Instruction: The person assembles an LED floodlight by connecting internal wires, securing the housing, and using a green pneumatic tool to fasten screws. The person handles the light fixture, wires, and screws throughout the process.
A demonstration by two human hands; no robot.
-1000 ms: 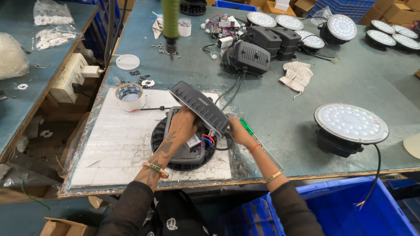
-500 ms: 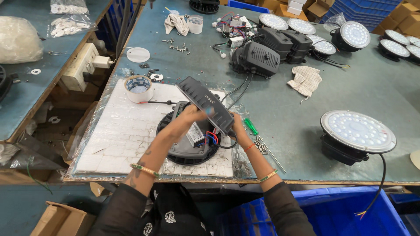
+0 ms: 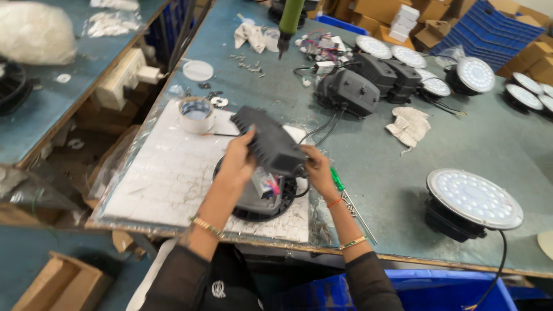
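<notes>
1. The left hand (image 3: 237, 160) reaches up from the lower edge, forearm slanted right, wrist bent, a gold bangle on the wrist. Its grip is clenched on the near left side of the driver (image 3: 269, 141), thumb on top, fingers under.
2. The right hand (image 3: 315, 168) comes in from the lower right, forearm nearly upright, with a red thread and a gold bangle. Its grip grasps the driver's right end, fingers curled round the edge.
3. The driver, a dark ribbed oblong box, is held tilted, its far end higher, above the lamp (image 3: 259, 201).
4. The lamp, a round black housing, lies on a white pad (image 3: 167, 173) at the near edge of the table (image 3: 374, 150). Coloured wires show between lamp and driver.
5. A tape roll (image 3: 196, 114) stands on the pad's far left corner. A green screwdriver (image 3: 345, 198) lies just right of the right hand.
6. A finished lamp (image 3: 473, 201) with a white dotted face sits to the right, well apart from the hands; more of them lie at the far right.
7. Brown cartons (image 3: 397, 14) are stacked beyond the far edge, small white boxes on top. Blue crates (image 3: 489, 29) stand beside them, another blue crate (image 3: 449, 291) below the near edge. A brown carton (image 3: 63, 282) lies on the floor at the lower left.
8. A clear bag (image 3: 37, 31) with white contents rests on the left table.
</notes>
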